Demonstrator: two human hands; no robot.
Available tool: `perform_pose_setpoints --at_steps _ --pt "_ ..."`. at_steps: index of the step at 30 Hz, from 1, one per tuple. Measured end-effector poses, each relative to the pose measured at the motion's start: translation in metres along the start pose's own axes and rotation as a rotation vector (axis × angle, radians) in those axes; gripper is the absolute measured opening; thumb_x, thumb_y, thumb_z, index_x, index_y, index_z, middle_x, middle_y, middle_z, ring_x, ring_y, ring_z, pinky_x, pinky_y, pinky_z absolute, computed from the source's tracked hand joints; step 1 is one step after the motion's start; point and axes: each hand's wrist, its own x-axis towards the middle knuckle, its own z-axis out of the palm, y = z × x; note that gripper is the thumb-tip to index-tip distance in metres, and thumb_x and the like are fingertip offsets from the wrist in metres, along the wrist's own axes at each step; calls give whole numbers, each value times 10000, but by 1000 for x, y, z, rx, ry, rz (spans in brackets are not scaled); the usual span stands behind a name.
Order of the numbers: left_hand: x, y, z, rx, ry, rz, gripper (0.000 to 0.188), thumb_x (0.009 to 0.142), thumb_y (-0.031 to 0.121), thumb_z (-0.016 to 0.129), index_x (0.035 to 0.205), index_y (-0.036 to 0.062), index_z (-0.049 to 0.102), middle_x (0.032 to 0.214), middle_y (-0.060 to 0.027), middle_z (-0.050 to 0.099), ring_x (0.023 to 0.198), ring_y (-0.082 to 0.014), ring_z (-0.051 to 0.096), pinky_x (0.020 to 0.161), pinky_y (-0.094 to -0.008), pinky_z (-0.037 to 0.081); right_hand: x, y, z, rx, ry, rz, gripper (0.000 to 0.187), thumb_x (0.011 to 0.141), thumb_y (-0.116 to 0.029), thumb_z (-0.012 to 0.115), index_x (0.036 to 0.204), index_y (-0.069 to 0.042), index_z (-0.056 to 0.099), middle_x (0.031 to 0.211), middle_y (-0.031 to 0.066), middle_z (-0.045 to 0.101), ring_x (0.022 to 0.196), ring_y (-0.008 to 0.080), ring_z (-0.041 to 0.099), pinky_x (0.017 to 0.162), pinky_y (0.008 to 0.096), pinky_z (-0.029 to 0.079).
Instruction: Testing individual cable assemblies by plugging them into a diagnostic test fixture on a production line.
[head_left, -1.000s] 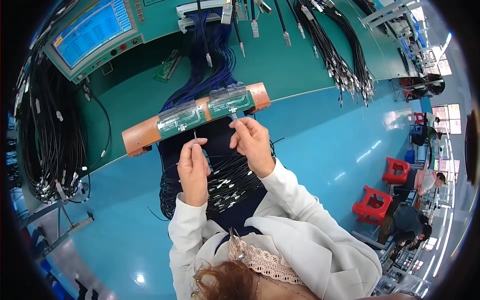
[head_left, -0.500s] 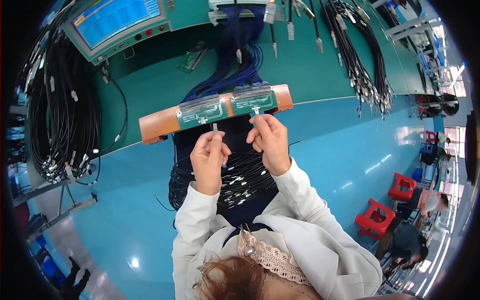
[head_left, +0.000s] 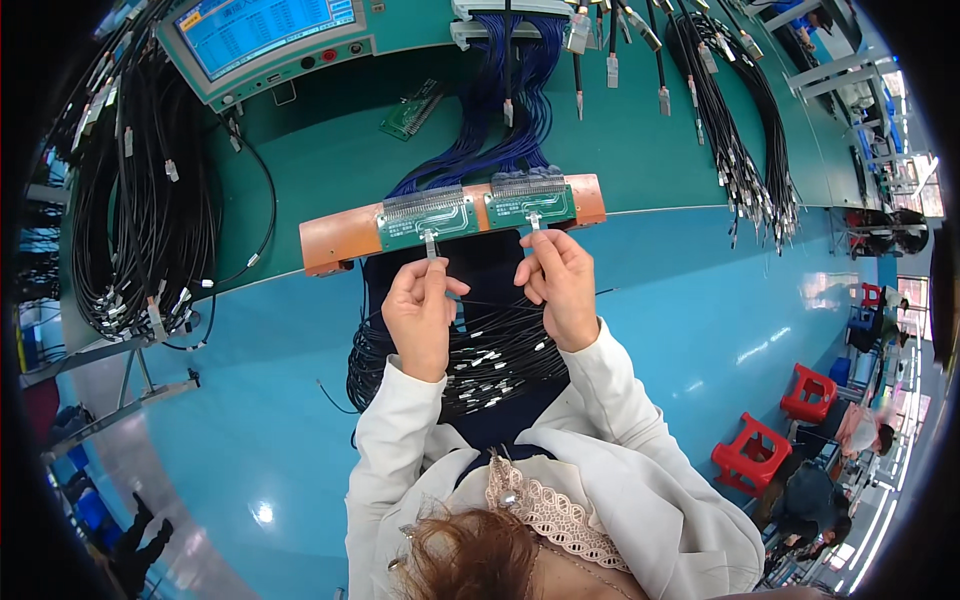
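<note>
Silver plug [head_left: 432, 250] is pinched btwn thumb + fingers of our L hand [head_left: 418, 312], its tip at the L green board [head_left: 408, 230] just past that grip; can't tell if it's fully in. Our R hand [head_left: 562, 292] pinches a 2nd plug [head_left: 535, 225] at the R green board [head_left: 510, 207]. Both bds sit on an orange bar [head_left: 338, 239] just beyond our grips, w/ blue wires [head_left: 500, 120] farther off; black cables [head_left: 490, 355] lie nearer us, below our grips.

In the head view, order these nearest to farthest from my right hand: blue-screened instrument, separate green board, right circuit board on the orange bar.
1. Right circuit board: just ahead of the right hand.
2. Separate green board: farther ahead, leftward.
3. Blue-screened instrument: upper left.
</note>
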Motion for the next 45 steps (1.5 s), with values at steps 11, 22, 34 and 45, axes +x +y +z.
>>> perform_pose_setpoints --at_steps 11,22,34,45 --pt "3 4 12 43 2 23 137 920 103 514 911 -29 549 668 -103 616 463 -59 419 442 -192 327 4 3 -3 50 24 -21 161 941 -134 473 916 10 542 660 110 601 407 35 309 402 196 287" --pt "3 13 -7 242 -20 151 200 927 168 500 931 -17 575 712 -100 659 583 -105 584 533 -223 461 7 -3 9 -96 -92 -90 201 923 -175 505 897 10 579 702 118 640 499 94 536 478 216 450" --pt "-15 189 -251 610 954 863 169 892 171 590 888 2 594 754 -18 607 668 -66 525 614 -213 427 -59 -31 -20 -643 -121 -457 177 908 -92 522 827 52 585 682 72 618 580 85 542 542 210 425" --pt "31 241 -281 500 836 756 215 832 214 644 856 0 629 701 -35 625 565 -126 547 545 -251 442 -83 -9 75 -769 -650 -331 142 890 -59 518 859 48 608 699 68 638 621 98 598 581 220 483"
